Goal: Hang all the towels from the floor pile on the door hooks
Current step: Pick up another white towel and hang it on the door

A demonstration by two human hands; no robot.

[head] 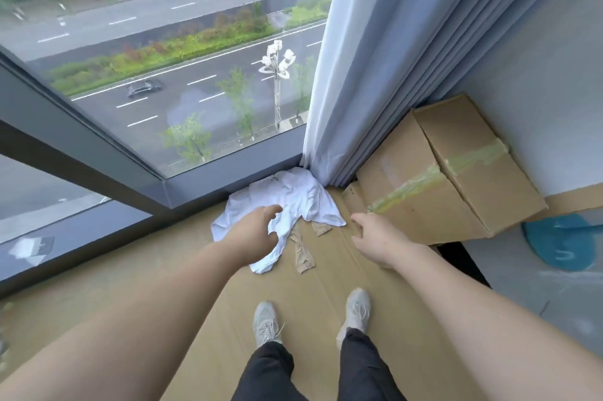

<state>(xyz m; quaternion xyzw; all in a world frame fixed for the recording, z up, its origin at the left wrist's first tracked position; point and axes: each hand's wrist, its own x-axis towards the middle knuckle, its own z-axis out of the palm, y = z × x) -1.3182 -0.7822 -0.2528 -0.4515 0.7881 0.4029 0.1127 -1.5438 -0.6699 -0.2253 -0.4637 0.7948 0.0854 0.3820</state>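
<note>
Lying crumpled on the floor sheet is one white towel heap, pushed into the corner where the window frame meets the curtain. How many towels it holds cannot be told, as the folds read as a single mass. It sits at 12 o'clock from the person's two shoes.

Two beige scraps lie at its 6 o'clock edge. The longer one is partly tucked under the white cloth, and the smaller one is just beside it at 1 o'clock.

The left hand hangs over the heap's 7 o'clock corner with its fingers loosely curved and gripping nothing. Whether it touches the cloth cannot be told. The right hand is at 4 o'clock from the heap, apart from it, its fingers spread and relaxed and holding nothing.

One taped box stands at 3 o'clock from the heap against the curtain, just past the right hand. One teal round mat lies farther out at 4 o'clock, by the wall.
</note>
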